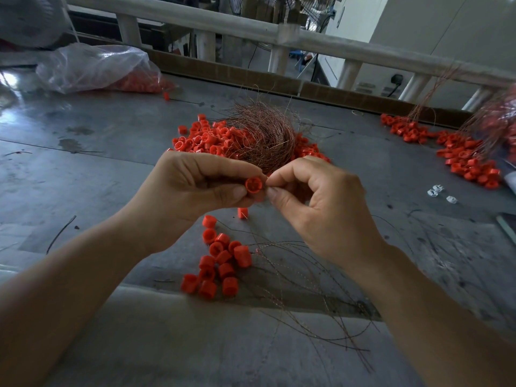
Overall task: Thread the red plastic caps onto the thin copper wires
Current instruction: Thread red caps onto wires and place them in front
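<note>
One red cap (253,185), open end facing the camera, pinched in the fingertips of the left hand (195,188) above the grey worktop (83,169). Right hand (315,202) just beside its rim, thumb and forefinger pressed together, whether on a wire impossible to tell. Behind, a tangled nest of copper wires (262,135) on a heap of loose caps (206,138); nearer, a cluster of caps (220,263) with thin wires trailing.
</note>
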Demonstrator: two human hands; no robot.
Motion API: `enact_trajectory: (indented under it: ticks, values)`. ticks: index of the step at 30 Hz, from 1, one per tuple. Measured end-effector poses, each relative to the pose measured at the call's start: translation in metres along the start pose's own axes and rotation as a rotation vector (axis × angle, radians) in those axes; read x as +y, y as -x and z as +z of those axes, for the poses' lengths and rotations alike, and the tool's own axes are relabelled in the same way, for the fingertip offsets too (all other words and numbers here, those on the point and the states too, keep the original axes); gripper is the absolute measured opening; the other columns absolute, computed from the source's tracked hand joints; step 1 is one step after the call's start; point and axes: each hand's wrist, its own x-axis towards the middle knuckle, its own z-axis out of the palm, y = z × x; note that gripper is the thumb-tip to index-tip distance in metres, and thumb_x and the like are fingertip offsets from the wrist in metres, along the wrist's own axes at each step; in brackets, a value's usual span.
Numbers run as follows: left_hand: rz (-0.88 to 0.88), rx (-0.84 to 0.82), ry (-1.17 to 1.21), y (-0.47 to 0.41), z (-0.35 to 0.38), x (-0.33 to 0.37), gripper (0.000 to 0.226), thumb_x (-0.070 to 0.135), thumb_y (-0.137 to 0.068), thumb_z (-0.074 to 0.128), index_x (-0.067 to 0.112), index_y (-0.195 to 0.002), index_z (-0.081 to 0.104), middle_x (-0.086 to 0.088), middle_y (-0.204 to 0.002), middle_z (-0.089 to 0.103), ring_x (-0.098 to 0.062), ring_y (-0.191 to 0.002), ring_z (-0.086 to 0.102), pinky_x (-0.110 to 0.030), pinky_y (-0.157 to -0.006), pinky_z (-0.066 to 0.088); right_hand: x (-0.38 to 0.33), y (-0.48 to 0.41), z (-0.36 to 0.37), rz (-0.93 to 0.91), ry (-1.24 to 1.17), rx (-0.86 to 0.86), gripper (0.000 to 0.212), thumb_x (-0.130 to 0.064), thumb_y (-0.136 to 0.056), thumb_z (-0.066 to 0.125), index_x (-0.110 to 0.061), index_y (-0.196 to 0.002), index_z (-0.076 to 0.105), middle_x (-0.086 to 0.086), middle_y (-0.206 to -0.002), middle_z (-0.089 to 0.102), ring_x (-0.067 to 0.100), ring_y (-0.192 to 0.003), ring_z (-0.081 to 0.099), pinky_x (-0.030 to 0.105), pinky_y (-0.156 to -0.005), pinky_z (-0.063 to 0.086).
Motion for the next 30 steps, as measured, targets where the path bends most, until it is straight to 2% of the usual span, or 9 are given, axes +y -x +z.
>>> enact_trajectory:
  ticks: [4,9,13,16,21,25,27,30]
  values:
    - [-0.009,0.007,0.038,0.0001,-0.0005,-0.0001,0.029,0.018,-0.059,0.067,0.020,-0.087,0.075,-0.002,-0.083,0.074,-0.017,-0.079,0.071,-0.020,-0.069,0.055,0.0017,0.0003,0.0014,0.017,-0.035,-0.009,0.003,-0.008,-0.078,0.068,-0.010,-0.080,0.068,-0.017,-0.071,0.052,-0.003,-0.071,0.050,0.005,-0.062,0.039]
    - [-0.058,0.010,0.103,-0.0009,0.0000,-0.0016,0.027,0.015,-0.059,0.067,0.018,-0.085,0.075,-0.005,-0.080,0.073,-0.019,-0.075,0.071,-0.021,-0.063,0.055,0.0023,0.0010,-0.0001,0.064,-0.119,-0.033,0.015,0.001,-0.078,0.065,-0.013,-0.082,0.069,-0.013,-0.076,0.060,0.001,-0.074,0.055,0.007,-0.063,0.042]
    - [-0.069,-0.013,0.166,-0.0004,-0.0003,0.0001,0.025,0.012,-0.057,0.067,0.015,-0.081,0.076,-0.007,-0.080,0.073,-0.018,-0.075,0.071,-0.021,-0.064,0.055,0.0030,-0.0001,-0.0010,0.155,-0.267,-0.020,0.028,0.002,-0.077,0.065,-0.024,-0.075,0.053,-0.009,-0.065,0.057,0.003,-0.060,0.054,0.015,-0.056,0.046]
    - [-0.090,-0.052,0.260,0.0001,-0.0007,0.0006,0.024,0.008,-0.058,0.065,0.012,-0.079,0.075,-0.008,-0.079,0.072,-0.017,-0.073,0.070,-0.021,-0.062,0.055,0.0037,-0.0026,-0.0024,0.237,-0.376,-0.040,0.030,-0.001,-0.076,0.068,-0.023,-0.072,0.048,-0.004,-0.066,0.060,0.008,-0.059,0.056,0.023,-0.055,0.047]
    - [-0.103,-0.106,0.304,-0.0003,-0.0002,-0.0004,0.022,0.007,-0.062,0.064,0.011,-0.081,0.074,-0.007,-0.076,0.072,-0.015,-0.073,0.070,-0.019,-0.063,0.055,0.0029,-0.0037,0.0001,0.318,-0.555,-0.099,0.033,-0.001,-0.071,0.073,-0.017,-0.071,0.045,0.000,-0.065,0.062,0.011,-0.055,0.055,0.018,-0.045,0.043]
    - [-0.107,-0.110,0.299,-0.0010,0.0000,-0.0017,0.022,0.009,-0.064,0.064,0.013,-0.083,0.074,-0.009,-0.086,0.072,-0.015,-0.076,0.069,-0.019,-0.064,0.055,0.0059,-0.0045,0.0009,0.326,-0.552,-0.100,0.034,0.003,-0.071,0.073,-0.017,-0.069,0.045,-0.001,-0.063,0.061,0.013,-0.054,0.056,0.019,-0.044,0.042]
    - [-0.118,-0.122,0.309,-0.0011,0.0000,-0.0021,0.021,0.009,-0.065,0.064,0.013,-0.083,0.074,-0.009,-0.086,0.072,-0.016,-0.077,0.070,-0.020,-0.065,0.055,0.0064,-0.0045,0.0023,0.324,-0.553,-0.115,0.033,0.000,-0.069,0.075,-0.017,-0.068,0.046,-0.005,-0.058,0.060,0.011,-0.054,0.056,0.018,-0.043,0.041]
    - [-0.130,-0.132,0.320,-0.0008,0.0000,-0.0018,0.020,0.009,-0.065,0.064,0.013,-0.082,0.074,-0.008,-0.083,0.072,-0.016,-0.078,0.070,-0.020,-0.065,0.055,0.0093,-0.0063,-0.0046,0.332,-0.531,-0.238,0.027,-0.006,-0.070,0.074,-0.016,-0.068,0.049,-0.007,-0.052,0.059,0.005,-0.049,0.055,0.011,-0.041,0.037]
